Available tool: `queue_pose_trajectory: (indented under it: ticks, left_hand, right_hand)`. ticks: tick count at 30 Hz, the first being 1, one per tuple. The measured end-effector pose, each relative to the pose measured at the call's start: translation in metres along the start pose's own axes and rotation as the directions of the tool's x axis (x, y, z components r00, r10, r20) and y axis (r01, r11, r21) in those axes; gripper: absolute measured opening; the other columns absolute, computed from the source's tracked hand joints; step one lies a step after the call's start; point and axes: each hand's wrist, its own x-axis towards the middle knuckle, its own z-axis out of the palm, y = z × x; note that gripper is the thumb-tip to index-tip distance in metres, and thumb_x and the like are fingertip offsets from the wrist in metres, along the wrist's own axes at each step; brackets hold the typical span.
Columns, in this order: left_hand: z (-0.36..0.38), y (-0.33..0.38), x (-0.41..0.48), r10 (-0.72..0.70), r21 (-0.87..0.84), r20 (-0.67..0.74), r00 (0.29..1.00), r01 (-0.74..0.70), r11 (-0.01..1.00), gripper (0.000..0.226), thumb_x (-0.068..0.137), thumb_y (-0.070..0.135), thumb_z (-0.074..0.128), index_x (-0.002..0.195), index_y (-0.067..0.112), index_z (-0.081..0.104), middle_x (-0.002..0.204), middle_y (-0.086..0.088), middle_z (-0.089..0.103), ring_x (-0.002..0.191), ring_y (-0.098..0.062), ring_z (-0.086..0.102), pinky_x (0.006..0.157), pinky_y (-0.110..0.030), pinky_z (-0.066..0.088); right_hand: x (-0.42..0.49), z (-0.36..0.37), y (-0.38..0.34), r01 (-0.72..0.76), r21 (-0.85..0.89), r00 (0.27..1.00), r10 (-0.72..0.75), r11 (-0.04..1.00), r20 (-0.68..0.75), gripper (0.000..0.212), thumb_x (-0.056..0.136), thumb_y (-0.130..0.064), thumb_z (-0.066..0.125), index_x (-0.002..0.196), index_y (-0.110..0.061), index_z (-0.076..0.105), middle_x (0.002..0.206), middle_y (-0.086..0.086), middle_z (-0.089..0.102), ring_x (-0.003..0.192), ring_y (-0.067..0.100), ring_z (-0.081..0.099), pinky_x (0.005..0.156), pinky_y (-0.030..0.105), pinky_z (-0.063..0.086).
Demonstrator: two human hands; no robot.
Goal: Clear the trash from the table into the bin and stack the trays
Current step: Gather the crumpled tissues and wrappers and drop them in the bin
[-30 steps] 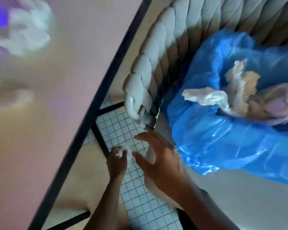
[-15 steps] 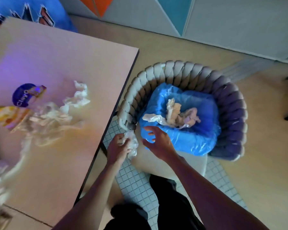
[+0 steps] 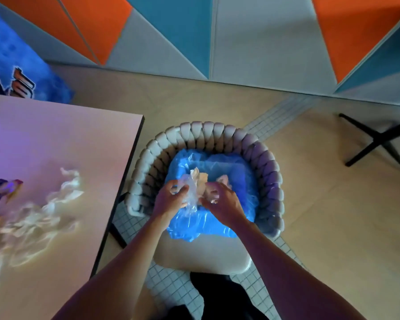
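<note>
Where blue-lined bin sits on seat of braid-backed chair just beside table edge, both hands are over its mouth. Left hand: fingers curled round clear plastic wrapper, held above liner. Right hand: fingers bent and spread, tips at same wrapper and pale crumpled paper inside bin; grip or mere touch, cannot tell. On table, well left of bin: crumpled white wrappers, purple packet at left edge, both blurred. Black cross-leg base on floor, far right.
</note>
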Motion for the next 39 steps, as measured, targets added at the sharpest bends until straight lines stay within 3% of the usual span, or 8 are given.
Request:
queue_pose_trajectory:
  ticks: [6, 10, 18, 23, 28, 32, 36, 39]
  left_hand:
    - [0.036, 0.021, 0.020, 0.027, 0.199, 0.120, 0.992, -0.051, 0.979, 0.053, 0.092, 0.046, 0.072, 0.141, 0.038, 0.053, 0.134, 0.010, 0.059, 0.122, -0.012, 0.062, 0.101, -0.047, 0.057]
    - [0.025, 0.021, 0.018, 0.014, 0.372, 0.114, 0.993, -0.055, 0.926, 0.061, 0.095, 0.047, 0.068, 0.150, 0.032, 0.048, 0.143, 0.003, 0.057, 0.129, -0.014, 0.060, 0.109, -0.043, 0.051]
    - [-0.048, 0.017, -0.015, -0.059, 0.514, 0.045, 0.997, 0.027, 0.858, 0.043, 0.100, 0.044, 0.062, 0.136, 0.022, 0.064, 0.130, 0.005, 0.071, 0.114, -0.013, 0.069, 0.100, -0.031, 0.054]
    - [-0.084, 0.012, -0.043, -0.047, 0.458, -0.050, 0.998, 0.065, 0.886, 0.040, 0.100, 0.038, 0.064, 0.135, 0.019, 0.065, 0.126, -0.002, 0.073, 0.109, -0.016, 0.072, 0.099, -0.030, 0.055]
    - [-0.120, 0.004, -0.078, -0.007, 0.428, -0.155, 0.988, 0.074, 0.901, 0.045, 0.100, 0.040, 0.064, 0.139, 0.020, 0.062, 0.130, 0.001, 0.070, 0.106, -0.007, 0.065, 0.086, -0.016, 0.044]
    - [-0.161, -0.004, -0.103, 0.028, 0.374, -0.248, 0.968, 0.069, 0.925, 0.046, 0.099, 0.038, 0.067, 0.139, 0.017, 0.061, 0.135, -0.002, 0.068, 0.121, -0.019, 0.066, 0.101, -0.029, 0.051]
    - [-0.205, -0.012, -0.126, 0.051, 0.286, -0.333, 0.941, 0.049, 0.957, 0.045, 0.098, 0.032, 0.070, 0.138, 0.014, 0.061, 0.131, -0.006, 0.070, 0.110, -0.019, 0.071, 0.093, -0.027, 0.053]
    - [-0.241, -0.024, -0.141, 0.066, 0.274, -0.414, 0.908, 0.055, 0.960, 0.046, 0.097, 0.032, 0.071, 0.138, 0.014, 0.060, 0.131, -0.007, 0.069, 0.111, -0.022, 0.070, 0.099, -0.031, 0.052]
  right_hand:
    - [0.021, -0.030, 0.029, -0.081, 0.002, 0.996, 0.081, 0.997, -0.043, 0.049, 0.080, -0.039, 0.078, 0.126, -0.032, 0.064, 0.120, -0.012, 0.070, 0.110, 0.013, 0.068, 0.097, 0.035, 0.054]
    - [0.022, -0.037, 0.035, -0.111, -0.012, 0.993, 0.111, 0.994, -0.032, 0.046, 0.080, -0.033, 0.078, 0.124, -0.030, 0.066, 0.120, -0.008, 0.070, 0.111, 0.017, 0.068, 0.096, 0.036, 0.054]
    - [0.026, -0.031, 0.004, -0.043, -0.113, 0.992, 0.055, 0.993, 0.112, 0.048, 0.085, -0.031, 0.076, 0.131, -0.023, 0.064, 0.126, 0.002, 0.069, 0.115, 0.025, 0.065, 0.096, 0.037, 0.052]
    - [0.029, -0.016, -0.031, 0.054, -0.170, 0.982, -0.022, 0.984, 0.188, 0.049, 0.086, -0.033, 0.077, 0.131, -0.019, 0.065, 0.128, 0.005, 0.066, 0.122, 0.026, 0.059, 0.105, 0.033, 0.042]
    - [0.025, 0.006, -0.074, 0.108, -0.102, 0.958, -0.076, 0.989, 0.276, 0.054, 0.085, -0.030, 0.081, 0.135, -0.017, 0.063, 0.126, 0.005, 0.066, 0.107, 0.015, 0.061, 0.093, 0.022, 0.043]
    - [0.018, 0.027, -0.117, 0.199, -0.105, 0.925, -0.152, 0.974, 0.348, 0.055, 0.087, -0.031, 0.080, 0.136, -0.017, 0.061, 0.132, 0.002, 0.064, 0.115, 0.017, 0.065, 0.103, 0.034, 0.050]
    - [0.010, 0.054, -0.162, 0.319, -0.120, 0.878, -0.246, 0.940, 0.410, 0.052, 0.086, -0.028, 0.081, 0.133, -0.015, 0.064, 0.130, 0.006, 0.065, 0.116, 0.021, 0.065, 0.102, 0.041, 0.051]
    - [0.002, 0.079, -0.198, 0.407, -0.173, 0.837, -0.291, 0.897, 0.463, 0.052, 0.085, -0.030, 0.080, 0.133, -0.017, 0.064, 0.127, 0.007, 0.067, 0.117, 0.022, 0.064, 0.104, 0.041, 0.050]
